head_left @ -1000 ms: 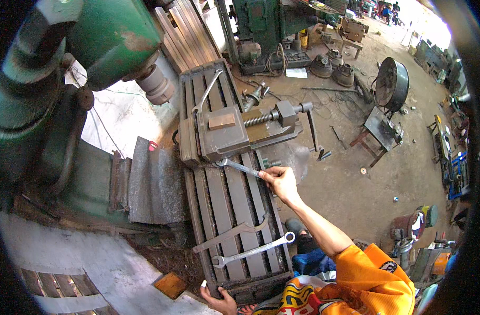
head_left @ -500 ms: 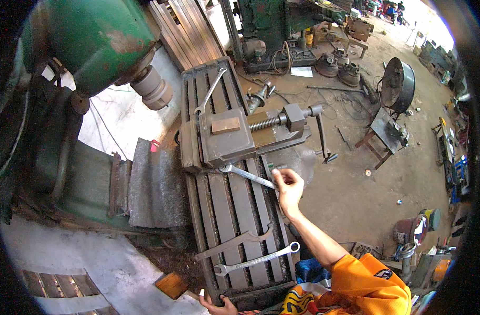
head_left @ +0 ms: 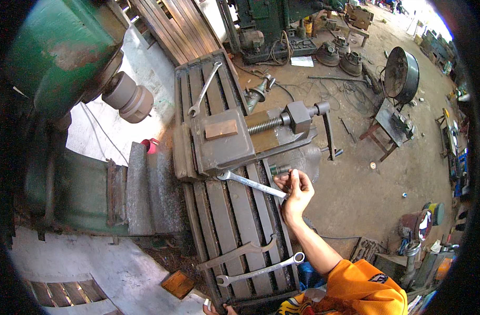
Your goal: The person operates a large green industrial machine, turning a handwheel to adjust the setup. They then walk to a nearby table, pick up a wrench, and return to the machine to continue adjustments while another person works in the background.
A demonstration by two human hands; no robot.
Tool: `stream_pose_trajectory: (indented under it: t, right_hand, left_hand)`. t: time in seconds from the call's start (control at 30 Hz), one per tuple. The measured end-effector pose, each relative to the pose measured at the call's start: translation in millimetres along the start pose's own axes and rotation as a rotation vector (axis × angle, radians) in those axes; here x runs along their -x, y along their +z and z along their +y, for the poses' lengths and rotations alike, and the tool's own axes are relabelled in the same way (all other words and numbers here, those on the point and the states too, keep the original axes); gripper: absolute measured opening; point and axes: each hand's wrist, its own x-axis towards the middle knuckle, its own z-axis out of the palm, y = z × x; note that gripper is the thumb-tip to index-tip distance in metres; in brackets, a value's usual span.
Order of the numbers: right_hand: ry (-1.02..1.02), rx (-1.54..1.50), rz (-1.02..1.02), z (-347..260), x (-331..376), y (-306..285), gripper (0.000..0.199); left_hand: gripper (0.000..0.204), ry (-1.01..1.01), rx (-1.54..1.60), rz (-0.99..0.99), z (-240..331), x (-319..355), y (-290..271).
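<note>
My right hand (head_left: pixel 297 198) is closed at the right edge of the slotted machine table (head_left: pixel 219 197), fingers curled and thumb-side up. A combination wrench (head_left: pixel 253 184) runs from the base of the machine vise (head_left: pixel 224 149) to this hand, its near end hidden behind the palm. My left hand (head_left: pixel 219 309) shows only fingertips at the table's near end. They look apart, one with a white tip; the rest is cut off. A hook spanner (head_left: pixel 240 253) and another combination wrench (head_left: pixel 261 269) lie on the near slots. A third wrench (head_left: pixel 205 89) lies beyond the vise.
A copper-coloured block (head_left: pixel 221 129) sits on the vise, whose crank handle (head_left: pixel 329 131) sticks out right. The green machine head with its grey spindle (head_left: pixel 129 98) hangs at left. A wooden block (head_left: pixel 178 284) lies left of the table. A small metal stand (head_left: pixel 388 128) is on the floor.
The whole view has shifted slightly. My left hand has sunk mostly out of the lower edge. My right hand has turned a little, its fingertips now raised, and stays at the wrench's end.
</note>
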Motion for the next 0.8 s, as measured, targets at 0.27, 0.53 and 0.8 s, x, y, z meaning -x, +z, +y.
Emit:
stream_pose_trajectory:
  t: [0.27, 0.53, 0.8]
  right_hand:
    - [0.036, 0.043, -0.05, 2.1, -4.6, -4.4, 0.025]
    - [-0.076, -0.132, -0.096, 1.3, -5.6, -4.0, 0.024]
    - [-0.046, -0.093, -0.03, 3.0, -5.2, -4.0, 0.021]
  left_hand:
    - [0.072, 0.0, -0.024, -0.002, -5.2, 2.4, -2.2]
    - [0.083, -0.093, 0.052, -0.024, -25.9, 2.5, -5.7]
    - [0.072, 0.032, 0.008, 0.011, -26.7, 2.6, -4.8]
